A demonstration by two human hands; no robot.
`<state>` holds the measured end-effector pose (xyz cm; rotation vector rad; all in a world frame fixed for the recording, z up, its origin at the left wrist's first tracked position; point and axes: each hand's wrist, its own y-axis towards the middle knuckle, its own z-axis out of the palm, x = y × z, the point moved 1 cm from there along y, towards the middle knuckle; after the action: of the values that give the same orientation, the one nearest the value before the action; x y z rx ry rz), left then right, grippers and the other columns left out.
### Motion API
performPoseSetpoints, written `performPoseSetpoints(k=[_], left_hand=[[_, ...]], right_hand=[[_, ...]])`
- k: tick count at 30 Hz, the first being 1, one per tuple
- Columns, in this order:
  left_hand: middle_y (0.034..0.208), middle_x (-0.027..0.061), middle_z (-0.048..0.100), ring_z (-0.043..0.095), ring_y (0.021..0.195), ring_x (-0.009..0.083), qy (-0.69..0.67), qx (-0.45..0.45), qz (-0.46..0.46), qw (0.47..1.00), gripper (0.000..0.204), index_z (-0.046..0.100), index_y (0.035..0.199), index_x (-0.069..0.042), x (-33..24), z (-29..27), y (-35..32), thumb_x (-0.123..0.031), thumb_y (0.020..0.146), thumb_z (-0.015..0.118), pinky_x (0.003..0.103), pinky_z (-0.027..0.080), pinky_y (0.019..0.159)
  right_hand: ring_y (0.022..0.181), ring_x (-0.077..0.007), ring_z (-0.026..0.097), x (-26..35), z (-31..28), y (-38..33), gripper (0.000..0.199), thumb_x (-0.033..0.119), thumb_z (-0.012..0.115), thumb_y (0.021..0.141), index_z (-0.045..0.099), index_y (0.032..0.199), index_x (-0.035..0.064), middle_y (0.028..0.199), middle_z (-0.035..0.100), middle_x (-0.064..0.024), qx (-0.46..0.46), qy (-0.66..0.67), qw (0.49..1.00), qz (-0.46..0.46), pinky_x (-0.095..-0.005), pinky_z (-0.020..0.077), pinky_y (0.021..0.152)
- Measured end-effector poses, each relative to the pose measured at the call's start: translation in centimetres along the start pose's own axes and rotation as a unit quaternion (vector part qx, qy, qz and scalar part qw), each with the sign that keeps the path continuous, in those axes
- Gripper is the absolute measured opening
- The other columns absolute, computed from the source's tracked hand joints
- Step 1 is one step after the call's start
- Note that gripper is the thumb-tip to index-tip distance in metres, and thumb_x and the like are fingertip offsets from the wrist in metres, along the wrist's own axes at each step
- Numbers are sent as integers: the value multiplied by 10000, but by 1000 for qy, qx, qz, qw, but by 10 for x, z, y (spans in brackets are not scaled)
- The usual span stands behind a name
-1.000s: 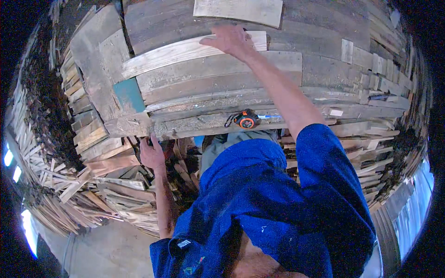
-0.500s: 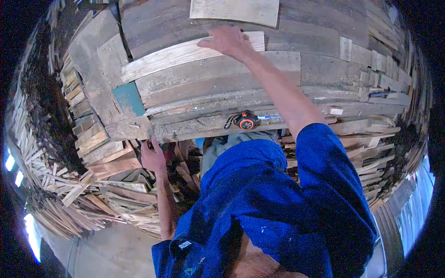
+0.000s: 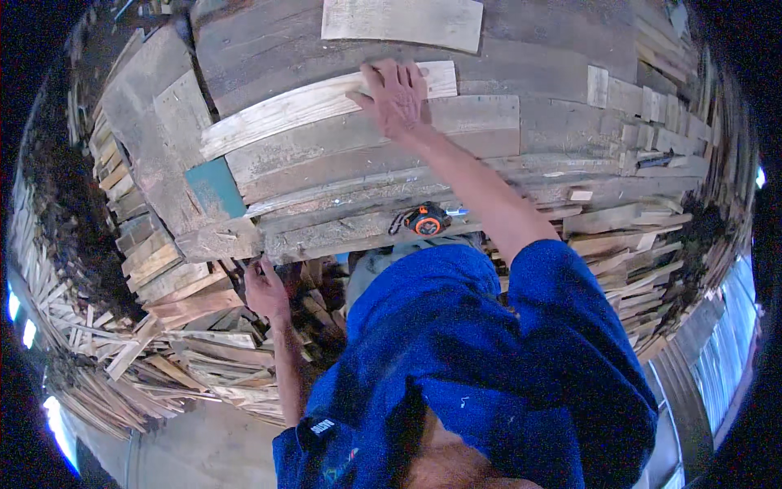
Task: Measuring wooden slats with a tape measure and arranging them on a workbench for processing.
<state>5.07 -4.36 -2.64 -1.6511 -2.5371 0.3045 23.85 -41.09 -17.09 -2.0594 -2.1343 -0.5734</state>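
Under the right hand (image 3: 397,98) lies a pale weathered board (image 3: 326,106), topmost on a stack of grey planks (image 3: 366,163). The grip there is spread: fingers flat and splayed on the board's upper face, palm down, pinching nothing, probably to steady the board or feel its surface. The board runs slantwise away to the left of the hand, its near end just past the fingertips.

Well below and to the left of that hand, the left hand (image 3: 265,287) reaches up to the underside edge of a thick plank (image 3: 220,240) at the front of the stack. Its fingers curl against the wood, but whether they close around the edge or only touch it I cannot tell.

Between the two hands, nearer the body, an orange and black tape measure (image 3: 425,220) rests on a plank's edge. A teal-painted scrap (image 3: 214,187) lies left of it. Above the right hand sits another pale short board (image 3: 403,23). Loose offcuts (image 3: 163,342) heap up beside and under the left hand, crowding the space around it, and the blue sleeve (image 3: 554,310) hides the stack's near right part.
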Motion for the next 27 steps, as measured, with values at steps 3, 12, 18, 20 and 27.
performPoseSetpoints(k=[3,12,18,20,27], left_hand=[[865,137,706,661,708,350,-86,38,16,995,296,700,985,-69,0,-5,-3,-361,993,647,440,504,634],[854,91,708,678,730,336,-87,-70,67,991,223,711,974,-115,17,12,6,-336,951,707,446,512,657],[768,56,661,615,628,292,-99,-170,147,969,196,710,977,-136,25,21,13,-329,943,721,427,444,599],[738,54,639,605,615,283,-133,-216,170,952,191,708,980,-135,19,18,13,-322,941,724,418,438,595],[737,70,635,610,635,287,-124,-250,180,943,199,711,949,-136,22,19,11,-334,938,719,416,440,599]], right_hand=[[1275,-281,514,1,-2,-3,621,548,714,873,636,1313,115,1287,559,-74,-2,-20,1000,-1,-532,342,1138],[1259,-307,511,-2,4,-10,685,646,554,952,608,1365,101,1297,556,-102,-25,-49,998,13,-551,317,1141],[1232,-324,527,-3,4,-10,618,575,646,932,640,1323,96,1273,571,-113,-74,-53,996,24,-537,309,1156],[1195,-310,549,0,1,-9,597,563,662,924,655,1309,108,1254,586,-108,-88,-47,995,22,-507,341,1113],[1187,-289,552,-10,4,-18,622,598,644,923,657,1335,132,1295,584,-104,-94,-52,994,35,-458,336,1101]])
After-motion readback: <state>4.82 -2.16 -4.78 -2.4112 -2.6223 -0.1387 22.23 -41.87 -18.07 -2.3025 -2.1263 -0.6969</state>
